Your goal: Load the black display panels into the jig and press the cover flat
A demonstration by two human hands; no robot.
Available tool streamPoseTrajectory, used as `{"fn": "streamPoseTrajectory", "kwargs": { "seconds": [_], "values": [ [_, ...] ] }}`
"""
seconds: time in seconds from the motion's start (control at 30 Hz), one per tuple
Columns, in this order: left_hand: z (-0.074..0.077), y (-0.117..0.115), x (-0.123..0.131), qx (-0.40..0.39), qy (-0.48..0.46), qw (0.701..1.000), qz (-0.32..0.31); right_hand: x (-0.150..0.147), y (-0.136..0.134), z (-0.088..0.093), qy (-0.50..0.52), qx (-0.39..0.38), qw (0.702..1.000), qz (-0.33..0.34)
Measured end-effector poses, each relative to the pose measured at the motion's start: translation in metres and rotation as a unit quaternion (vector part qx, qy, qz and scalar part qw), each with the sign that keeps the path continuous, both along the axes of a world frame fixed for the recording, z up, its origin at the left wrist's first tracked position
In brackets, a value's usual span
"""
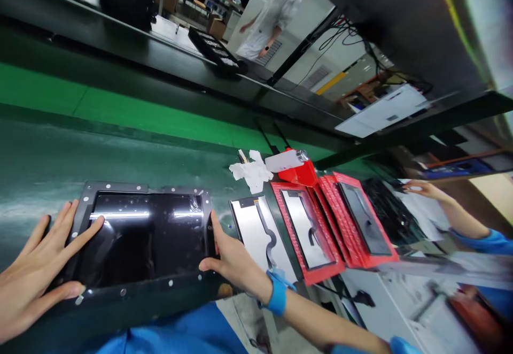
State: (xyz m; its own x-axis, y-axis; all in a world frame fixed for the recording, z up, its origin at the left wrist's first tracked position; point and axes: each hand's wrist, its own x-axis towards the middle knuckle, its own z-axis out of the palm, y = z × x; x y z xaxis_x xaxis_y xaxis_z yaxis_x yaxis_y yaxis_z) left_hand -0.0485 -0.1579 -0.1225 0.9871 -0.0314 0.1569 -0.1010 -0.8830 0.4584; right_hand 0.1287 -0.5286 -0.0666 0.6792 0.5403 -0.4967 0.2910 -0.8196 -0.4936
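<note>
A glossy black display panel (pixel 136 241) lies flat on the green workbench in a dark frame (pixel 156 189) dotted with small round spots. My left hand (pixel 44 268) is spread over the left end, its index finger on the panel's surface and its thumb near the lower left corner. At the right end, my right hand (pixel 230 252) grips the frame's edge between thumb and fingers. A blue wrist strap (pixel 277 295) circles my right wrist. Just right of that hand lies a silver-backed screen (pixel 254 231) with a dark flex cable.
Right of it, red bubble-wrap pouches (pixel 326 271) hold more screens. Behind them are a white bottle (pixel 284 160) and crumpled white paper (pixel 251 171). Another person's hand (pixel 425 189) is at the far right. A dark shelf rail (pixel 168 70) crosses behind the bench.
</note>
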Motion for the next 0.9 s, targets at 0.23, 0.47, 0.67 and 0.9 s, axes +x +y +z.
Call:
{"fn": "streamPoseTrajectory", "kwargs": {
  "seconds": [0.23, 0.47, 0.67, 0.9],
  "values": [
    [0.008, -0.004, -0.006, -0.003, 0.07, 0.997, 0.031, -0.028, -0.002, -0.021, -0.146, 0.107, 0.982, -0.05],
    [0.012, 0.01, -0.006, 0.016, 0.104, 0.994, -0.018, -0.026, 0.003, -0.024, -0.177, 0.133, 0.971, -0.089],
    [0.029, -0.002, -0.003, -0.007, 0.116, 0.993, -0.027, -0.025, 0.001, -0.028, -0.173, 0.136, 0.971, -0.094],
    [0.046, -0.007, 0.0, -0.061, 0.155, 0.986, -0.024, -0.015, -0.002, -0.039, -0.176, 0.112, 0.973, -0.093]
  ]
}}
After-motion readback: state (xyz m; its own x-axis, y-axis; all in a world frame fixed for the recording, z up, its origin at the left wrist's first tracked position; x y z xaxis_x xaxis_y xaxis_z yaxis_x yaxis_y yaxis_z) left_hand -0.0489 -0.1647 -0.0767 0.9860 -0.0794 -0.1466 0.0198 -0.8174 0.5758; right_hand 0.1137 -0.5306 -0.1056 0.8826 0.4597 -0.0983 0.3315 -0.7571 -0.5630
